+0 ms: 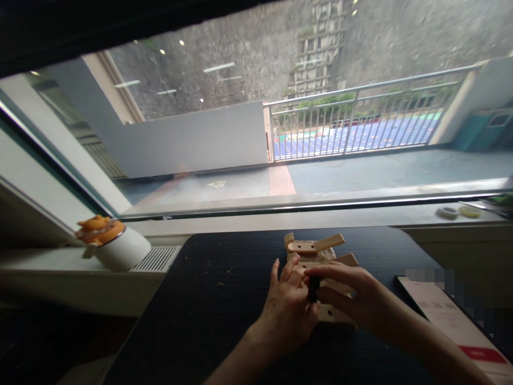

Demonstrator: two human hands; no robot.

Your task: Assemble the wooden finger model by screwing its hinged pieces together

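On the dark table lies a set of pale wooden pieces, one of them a strip with two dark holes and upturned ends. A brown, rough-textured block shows beneath it. My left hand bears on the near wooden pieces, its thumb and some fingers bent about them and one finger raised. Between the thumb and fingers of my right hand is a small dark cylindrical object, held upright over the wood. Its lower end and kind are hidden. Another pale strip with a dark hole shows below my hands.
Light crumbs are scattered on the black tabletop. A pink-and-white sheet or pad lies at the right. A white jar with an orange top stands on the left sill. Tape rolls rest on the right sill under the window.
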